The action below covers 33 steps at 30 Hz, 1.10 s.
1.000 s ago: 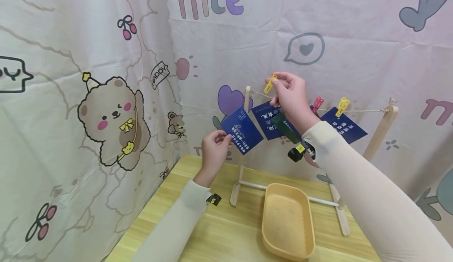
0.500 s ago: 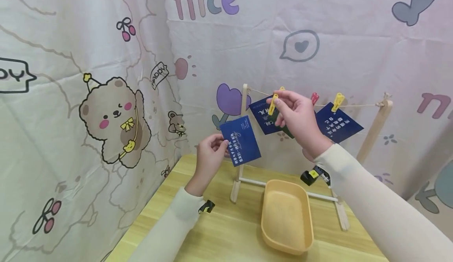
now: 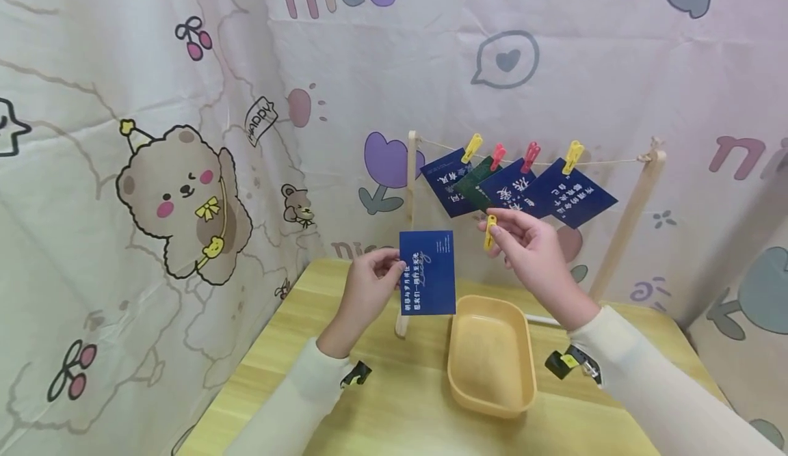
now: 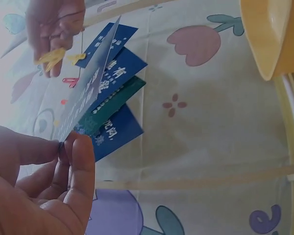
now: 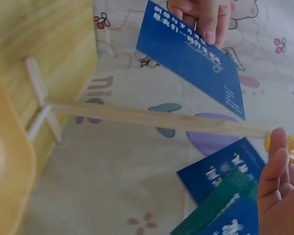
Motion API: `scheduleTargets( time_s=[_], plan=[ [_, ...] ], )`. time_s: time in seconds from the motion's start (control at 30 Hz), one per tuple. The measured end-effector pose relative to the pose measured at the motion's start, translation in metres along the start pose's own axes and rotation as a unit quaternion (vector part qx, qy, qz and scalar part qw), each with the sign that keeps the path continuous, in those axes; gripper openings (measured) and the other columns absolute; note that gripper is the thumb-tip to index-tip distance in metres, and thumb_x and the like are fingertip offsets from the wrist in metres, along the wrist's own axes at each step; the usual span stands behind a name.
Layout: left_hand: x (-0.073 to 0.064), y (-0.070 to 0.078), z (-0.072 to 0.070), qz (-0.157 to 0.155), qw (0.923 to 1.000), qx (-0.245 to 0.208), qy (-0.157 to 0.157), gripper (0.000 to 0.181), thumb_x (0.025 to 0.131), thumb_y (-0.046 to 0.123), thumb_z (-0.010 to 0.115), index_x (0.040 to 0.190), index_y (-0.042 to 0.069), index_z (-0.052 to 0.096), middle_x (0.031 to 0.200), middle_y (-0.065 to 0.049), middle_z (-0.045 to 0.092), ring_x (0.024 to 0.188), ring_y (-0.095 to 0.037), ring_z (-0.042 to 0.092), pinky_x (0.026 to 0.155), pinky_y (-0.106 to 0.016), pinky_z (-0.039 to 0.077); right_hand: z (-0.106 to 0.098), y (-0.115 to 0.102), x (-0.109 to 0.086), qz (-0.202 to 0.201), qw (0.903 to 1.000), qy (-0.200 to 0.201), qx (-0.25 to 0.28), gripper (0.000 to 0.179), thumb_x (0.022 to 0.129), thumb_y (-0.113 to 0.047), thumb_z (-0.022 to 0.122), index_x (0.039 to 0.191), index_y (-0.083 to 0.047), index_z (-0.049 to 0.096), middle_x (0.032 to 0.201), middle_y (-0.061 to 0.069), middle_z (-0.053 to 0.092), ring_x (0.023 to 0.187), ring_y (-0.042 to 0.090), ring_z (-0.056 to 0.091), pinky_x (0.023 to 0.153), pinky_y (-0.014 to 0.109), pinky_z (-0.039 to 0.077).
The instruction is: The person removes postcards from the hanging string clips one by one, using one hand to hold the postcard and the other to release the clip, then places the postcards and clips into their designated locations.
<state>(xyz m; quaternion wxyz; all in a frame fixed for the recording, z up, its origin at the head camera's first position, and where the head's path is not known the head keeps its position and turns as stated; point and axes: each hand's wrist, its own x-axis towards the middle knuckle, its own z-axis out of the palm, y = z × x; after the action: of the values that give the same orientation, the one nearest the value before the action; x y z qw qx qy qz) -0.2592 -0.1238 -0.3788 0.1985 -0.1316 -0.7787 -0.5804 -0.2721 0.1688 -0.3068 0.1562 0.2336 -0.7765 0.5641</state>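
On your far left, a curtain (image 3: 68,223) bears a printed teddy. Your left hand (image 3: 369,285) pinches the left edge of a loose blue card (image 3: 438,288), holding it upright above the table (image 3: 382,394), in front of the wooden left post (image 3: 412,182). Next, a yellow-orange tray (image 3: 489,364) sits on the table. Above it, your right hand (image 3: 532,251) pinches a yellow clothespin (image 3: 490,234), apart from that card. Behind, four overlapping cards (image 3: 575,199), blue, green, blue, blue, hang from a string (image 3: 618,161) by yellow, red, red and yellow pegs (image 3: 574,157). The string reaches the right post (image 3: 628,227).
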Motion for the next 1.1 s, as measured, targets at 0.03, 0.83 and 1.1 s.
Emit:
scheduleTargets(
  time_s=[0.03, 0.83, 1.1],
  plan=[
    [-0.002, -0.001, 0.001, -0.003, 1.0, 0.002, -0.004, 0.021, 0.104, 0.006, 0.073, 0.123, 0.001, 0.077, 0.098, -0.013, 0.073, 0.082, -0.025, 0.071, 0.07, -0.031, 0.068, -0.002, 0.003, -0.005, 0.005, 1.0, 0.005, 0.001, 0.035, 0.112, -0.024, 0.065, 0.143, -0.009, 0.067, 0.125, 0.01, 0.08, 0.078, 0.019, 0.073, 0.057, 0.024, 0.057],
    [-0.03, -0.044, 0.007, -0.063, 0.9967, 0.012, -0.05, 0.02, 0.103, 0.003, 0.072, 0.121, -0.003, 0.077, 0.093, -0.013, 0.074, 0.077, -0.019, 0.072, 0.068, -0.031, 0.068, 0.009, 0.073, -0.061, 0.069, 0.994, 0.05, -0.069, 0.034, 0.106, -0.013, 0.071, 0.138, -0.001, 0.07, 0.116, 0.023, 0.078, 0.061, 0.005, 0.06, 0.051, 0.021, 0.052],
    [-0.031, -0.054, 0.008, -0.088, 0.9944, 0.012, -0.056, 0.02, 0.104, 0.002, 0.07, 0.123, -0.003, 0.076, 0.094, -0.014, 0.075, 0.078, -0.019, 0.073, 0.075, -0.046, 0.069, 0.014, 0.088, -0.062, 0.044, 0.986, 0.04, -0.156, 0.035, 0.1, -0.007, 0.075, 0.135, -0.006, 0.074, 0.117, 0.019, 0.077, 0.051, 0.006, 0.044, 0.041, 0.024, 0.036]
  ],
)
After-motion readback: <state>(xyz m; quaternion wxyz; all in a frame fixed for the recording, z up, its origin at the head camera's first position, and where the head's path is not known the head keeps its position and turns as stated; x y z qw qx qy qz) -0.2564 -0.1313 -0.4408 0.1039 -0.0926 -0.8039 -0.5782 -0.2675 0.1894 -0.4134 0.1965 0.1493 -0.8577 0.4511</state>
